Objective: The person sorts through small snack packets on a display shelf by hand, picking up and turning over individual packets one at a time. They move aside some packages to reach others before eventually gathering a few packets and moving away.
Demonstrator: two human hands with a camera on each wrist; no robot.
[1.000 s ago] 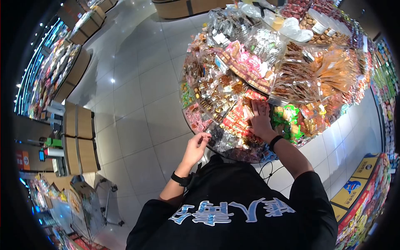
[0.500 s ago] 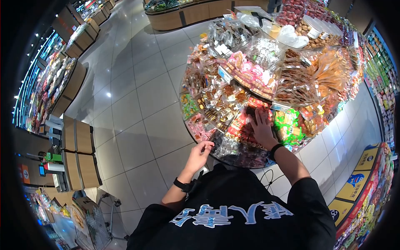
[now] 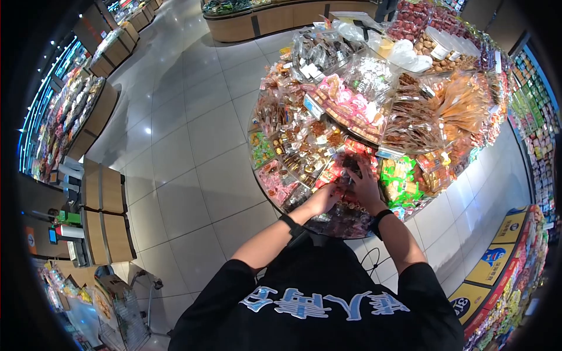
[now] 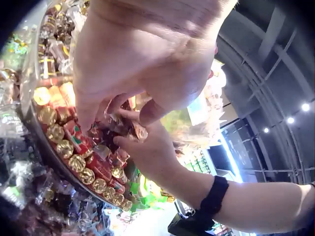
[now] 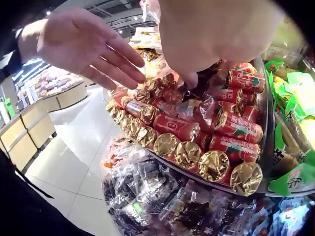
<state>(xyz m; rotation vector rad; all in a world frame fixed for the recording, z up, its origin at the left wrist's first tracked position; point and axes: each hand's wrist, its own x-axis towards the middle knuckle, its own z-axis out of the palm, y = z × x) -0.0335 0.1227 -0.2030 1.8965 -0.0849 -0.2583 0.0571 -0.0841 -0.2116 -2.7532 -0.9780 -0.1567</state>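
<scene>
My left hand (image 3: 324,200) reaches over the compartment of red candy rolls (image 5: 236,129), which have gold foil ends. Its fingers extend downward in the right wrist view, and nothing shows held there. Close beside it, my right hand (image 3: 366,186) reaches down into the same rolls. Dark wrapped candies (image 4: 101,136) in clear film lie among the rolls, right at the right hand's fingertips. The left wrist view has the right thumb and fingers around these pieces, partly hidden behind the left hand; I cannot tell whether they grip any.
Green-wrapped snacks (image 3: 400,177) fill the compartment to the right. Dark packets (image 5: 142,194) lie below the curved divider, nearest the body. A higher tier with pink packages (image 3: 351,93) and bags of brown strips (image 3: 413,108) rises behind. Tiled floor (image 3: 181,146) stretches left of the round stand.
My left hand has moved right from the stand's near left edge to beside the right hand. The right hand's fingers, spread over the red rolls before, now bend down among the dark wrapped candies.
</scene>
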